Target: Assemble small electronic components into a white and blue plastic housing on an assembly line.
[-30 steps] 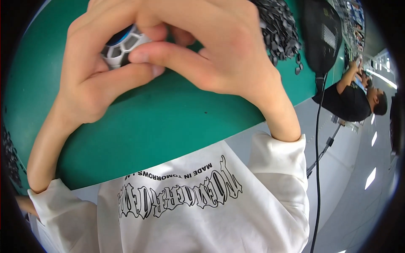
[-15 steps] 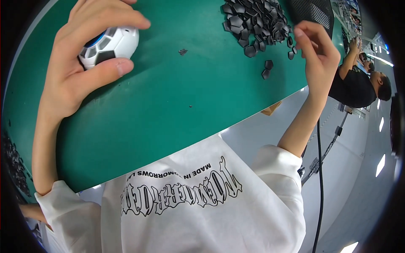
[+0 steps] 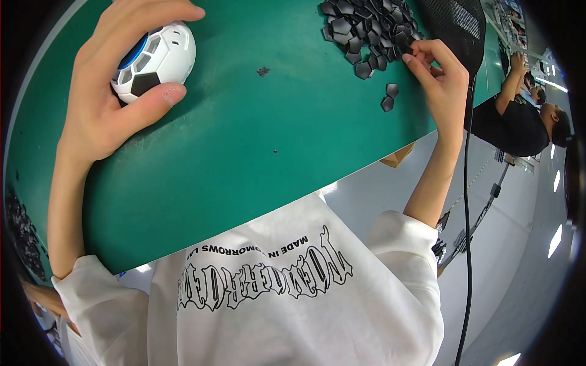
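My left hand (image 3: pixel 116 79) is curled around a white ball-shaped shell (image 3: pixel 174 56) with a football pattern, a blue ring and open cells. One black pentagon panel sits in the shell near my thumb. At the right edge of a heap of black pentagon pieces (image 3: pixel 366 27), my right hand (image 3: pixel 442 76) pinches a black pentagon piece (image 3: pixel 404 46) between thumb and forefinger; the fingertips partly hide it. Two loose black pentagons (image 3: pixel 389 97) lie below the heap, left of my right hand.
The green table (image 3: pixel 244 195) has a small dark scrap (image 3: pixel 263 72) near its middle. A black mesh container (image 3: pixel 461 30) stands beyond my right hand, with a black cable (image 3: pixel 467 213) hanging nearby. More black pieces (image 3: pixel 24 238) lie at far left. A co-worker (image 3: pixel 513 125) sits at the right.
My right hand has moved left to the heap's edge, its fingers closing on a piece there. My left hand has shifted slightly with the shell, which now shows more of its white side.
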`<state>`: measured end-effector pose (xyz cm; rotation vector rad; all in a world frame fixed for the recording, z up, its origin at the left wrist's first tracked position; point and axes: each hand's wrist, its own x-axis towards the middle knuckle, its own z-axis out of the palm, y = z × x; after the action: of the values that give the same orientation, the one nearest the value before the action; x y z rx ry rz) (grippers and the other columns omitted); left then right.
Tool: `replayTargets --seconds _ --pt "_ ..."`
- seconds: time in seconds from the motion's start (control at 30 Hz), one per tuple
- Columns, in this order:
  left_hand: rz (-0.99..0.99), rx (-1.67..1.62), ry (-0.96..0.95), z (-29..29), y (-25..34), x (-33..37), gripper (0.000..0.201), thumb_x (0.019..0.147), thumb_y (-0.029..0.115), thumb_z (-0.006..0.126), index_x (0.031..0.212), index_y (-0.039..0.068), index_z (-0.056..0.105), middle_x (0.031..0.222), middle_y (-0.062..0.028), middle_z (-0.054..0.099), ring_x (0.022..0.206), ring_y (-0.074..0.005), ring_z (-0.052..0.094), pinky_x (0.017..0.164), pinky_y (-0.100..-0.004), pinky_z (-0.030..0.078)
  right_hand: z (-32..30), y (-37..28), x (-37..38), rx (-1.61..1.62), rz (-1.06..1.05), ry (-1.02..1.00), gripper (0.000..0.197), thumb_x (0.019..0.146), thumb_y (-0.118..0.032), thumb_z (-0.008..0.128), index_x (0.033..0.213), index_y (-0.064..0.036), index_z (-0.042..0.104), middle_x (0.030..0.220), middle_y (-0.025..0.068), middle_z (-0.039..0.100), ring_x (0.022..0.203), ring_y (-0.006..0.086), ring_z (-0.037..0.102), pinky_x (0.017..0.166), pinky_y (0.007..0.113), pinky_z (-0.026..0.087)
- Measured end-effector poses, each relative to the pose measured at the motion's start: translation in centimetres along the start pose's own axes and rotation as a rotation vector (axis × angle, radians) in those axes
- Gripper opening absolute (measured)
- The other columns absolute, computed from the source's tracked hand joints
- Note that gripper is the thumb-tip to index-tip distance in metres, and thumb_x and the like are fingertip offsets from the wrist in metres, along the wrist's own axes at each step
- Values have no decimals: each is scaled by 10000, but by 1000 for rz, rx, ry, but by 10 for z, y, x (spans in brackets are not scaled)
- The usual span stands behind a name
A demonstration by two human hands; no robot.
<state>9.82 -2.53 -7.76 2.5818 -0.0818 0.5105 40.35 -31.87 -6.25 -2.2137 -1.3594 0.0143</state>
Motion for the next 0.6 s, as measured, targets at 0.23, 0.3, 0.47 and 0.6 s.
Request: replayTargets --seconds 0.23,0.3,0.47,0.6 --pt "1 120 9 -19 6 -8 595 787 358 733 1238 -24 663 1263 -187 644 1276 -381 567 1159 -497 360 -8 -24 -8 132 -58 99 126 799 4 774 896 -13 695 763 11 619 671 76 571 573 221 423" --pt "10 137 -27 -21 6 -9 595 786 348 739 1243 -25 662 1261 -188 645 1274 -379 570 1152 -486 370 -1 -38 -9 82 -139 106 125 785 12 775 878 -14 695 764 17 622 659 90 578 565 226 430" --pt "-47 109 -36 -21 8 -5 584 776 326 755 1235 -22 664 1212 -181 645 1207 -362 577 1094 -463 390 31 -75 -16 -132 -564 59 150 708 55 776 821 -14 705 776 39 644 629 134 595 534 240 436" --pt "-86 97 -32 -20 12 -8 576 767 308 768 1229 -20 666 1173 -176 645 1152 -348 583 1048 -445 405 34 -88 -11 -98 -573 -92 185 689 95 768 847 10 725 820 43 684 656 99 608 528 231 411"
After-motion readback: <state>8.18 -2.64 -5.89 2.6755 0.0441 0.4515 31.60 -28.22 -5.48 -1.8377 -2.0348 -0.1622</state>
